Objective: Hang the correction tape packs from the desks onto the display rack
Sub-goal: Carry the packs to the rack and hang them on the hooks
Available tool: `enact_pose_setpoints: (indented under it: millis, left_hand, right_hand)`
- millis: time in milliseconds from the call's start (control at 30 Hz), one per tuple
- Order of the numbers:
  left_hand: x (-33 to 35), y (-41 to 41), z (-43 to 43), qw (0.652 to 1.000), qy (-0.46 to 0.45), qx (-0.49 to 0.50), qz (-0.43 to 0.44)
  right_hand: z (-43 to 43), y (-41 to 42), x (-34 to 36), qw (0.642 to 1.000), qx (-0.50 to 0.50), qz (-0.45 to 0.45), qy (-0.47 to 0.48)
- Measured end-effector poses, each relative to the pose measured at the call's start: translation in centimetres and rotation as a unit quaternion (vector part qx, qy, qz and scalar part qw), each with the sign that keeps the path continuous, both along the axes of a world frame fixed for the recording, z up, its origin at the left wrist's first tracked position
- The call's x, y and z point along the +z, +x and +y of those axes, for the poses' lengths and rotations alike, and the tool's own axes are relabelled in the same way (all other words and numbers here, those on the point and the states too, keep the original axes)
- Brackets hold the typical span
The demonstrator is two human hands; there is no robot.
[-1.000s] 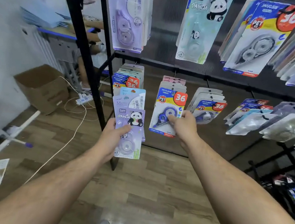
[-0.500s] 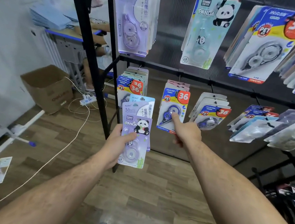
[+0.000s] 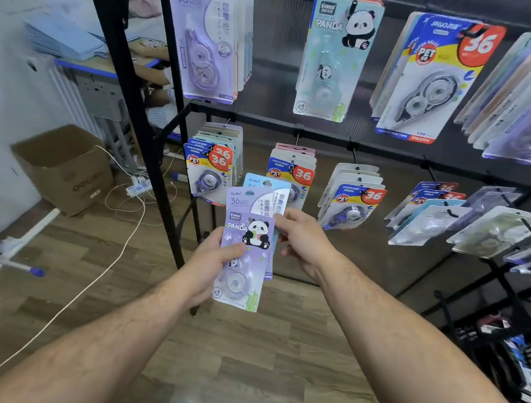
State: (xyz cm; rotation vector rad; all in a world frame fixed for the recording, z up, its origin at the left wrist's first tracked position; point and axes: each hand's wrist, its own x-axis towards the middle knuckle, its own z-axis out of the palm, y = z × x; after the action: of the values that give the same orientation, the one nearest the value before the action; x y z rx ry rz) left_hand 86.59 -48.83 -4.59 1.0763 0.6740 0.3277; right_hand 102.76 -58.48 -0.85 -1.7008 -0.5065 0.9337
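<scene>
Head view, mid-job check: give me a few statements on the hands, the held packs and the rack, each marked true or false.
1. The left hand grips the held packs, purple panda pack in front. True.
2. A cardboard box stands on the floor left of the rack. True.
3. The right hand rests on a pack hanging on the rack. False: it pinches the held packs' right edge.
4. The rack's lower hooks are bare. False: hanging packs fill them.
</scene>
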Motion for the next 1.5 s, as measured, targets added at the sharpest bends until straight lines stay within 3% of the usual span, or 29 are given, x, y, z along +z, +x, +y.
enact_pose_setpoints:
  millis: [167, 333, 600, 700, 867, 933, 1000, 1100, 1233, 1367, 1500]
  left_hand:
    - [0.2, 0.0, 0.1, 0.999, 0.033, -0.004, 0.006]
    - [-0.4, 0.1, 1.1, 0.997, 0.032, 0.075, 0.018]
    - [-0.8, 0.4, 2.0, 0.997, 0.032, 0.072, 0.017]
    - [-0.9, 0.7, 2.0, 0.997, 0.038, 0.061, 0.027]
    - [-1.1, 1.2, 2.3, 0.998, 0.038, 0.047, 0.033]
    - [-1.0, 1.3, 2.3, 0.998, 0.042, 0.043, 0.032]
    - [-0.7, 1.5, 2.2, 0.997, 0.052, 0.041, 0.031]
    - [0.0, 2.0, 1.7, 0.996, 0.068, 0.047, 0.024]
    - [0.2, 2.9, 1.0, 0.995, 0.077, 0.058, 0.011]
    - [0.0, 3.8, 0.2, 0.997, 0.057, 0.061, -0.001]
    - [0.3, 4.2, -0.1, 0.995, 0.055, 0.076, 0.018]
  right_hand:
    - [-0.4, 0.2, 0.3, 0.999, -0.047, -0.018, 0.017]
    - [-0.2, 1.1, 0.7, 0.989, -0.138, -0.038, 0.024]
    - [1.7, 2.6, -0.1, 0.976, -0.199, -0.089, -0.006]
    - [2.6, 3.3, -0.9, 0.965, -0.215, -0.139, -0.061]
    - [2.9, 4.1, 0.2, 0.931, -0.173, -0.249, -0.202]
    - [2.8, 4.0, 0.0, 0.95, -0.175, -0.208, -0.157]
    - [2.3, 3.0, -0.3, 0.979, -0.175, -0.093, -0.052]
    - [1.1, 1.1, -0.2, 0.997, -0.069, -0.01, 0.015]
    - [-0.4, -0.4, -0.4, 0.999, 0.023, -0.044, 0.019]
    - [-1.1, -0.3, -1.7, 0.989, 0.021, -0.143, -0.032]
    - [-1.7, 0.0, -1.7, 0.992, -0.008, -0.125, -0.026]
